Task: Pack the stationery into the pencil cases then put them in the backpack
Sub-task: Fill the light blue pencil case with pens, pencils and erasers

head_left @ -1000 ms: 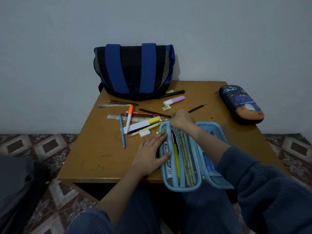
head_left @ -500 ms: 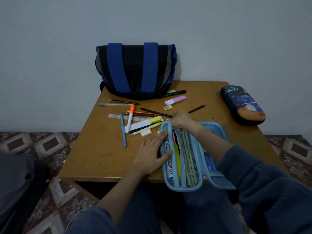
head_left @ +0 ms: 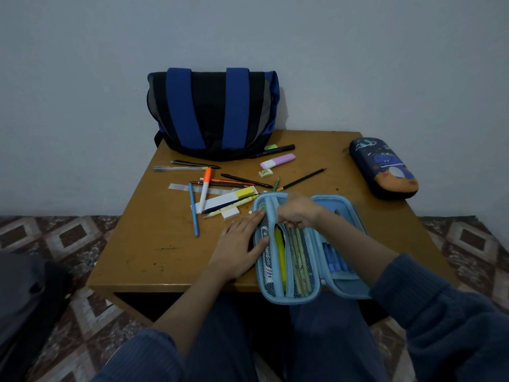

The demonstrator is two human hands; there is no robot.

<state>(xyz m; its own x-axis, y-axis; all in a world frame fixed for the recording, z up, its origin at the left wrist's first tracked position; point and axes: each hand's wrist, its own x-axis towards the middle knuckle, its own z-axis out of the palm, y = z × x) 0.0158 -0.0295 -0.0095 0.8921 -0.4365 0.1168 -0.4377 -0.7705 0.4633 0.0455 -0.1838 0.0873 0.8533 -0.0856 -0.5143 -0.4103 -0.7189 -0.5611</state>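
Observation:
A light blue pencil case point(head_left: 292, 296) lies open at the table's front edge, with pens and pencils in its mesh pockets. My left hand point(head_left: 239, 249) rests flat on its left side. My right hand point(head_left: 297, 213) pinches the zip of the mesh pocket near the case's far end. Loose stationery lies behind the case: an orange marker point(head_left: 205, 188), a blue pen point(head_left: 193, 210), a yellow highlighter point(head_left: 245, 193), a purple highlighter point(head_left: 278, 161) and a dark pencil point(head_left: 304, 179). A blue and black backpack point(head_left: 212, 111) stands at the back. A dark printed pencil case point(head_left: 385, 169) lies closed at the right.
The brown table point(head_left: 154, 252) stands against a pale wall, with patterned floor tiles on both sides. A white eraser point(head_left: 230, 213) lies by the blue case's far left corner. A dark shape point(head_left: 24, 299) sits on the floor at the left.
My right hand has slid a little toward me along the mesh pocket's zip. My left hand has stayed flat on the case.

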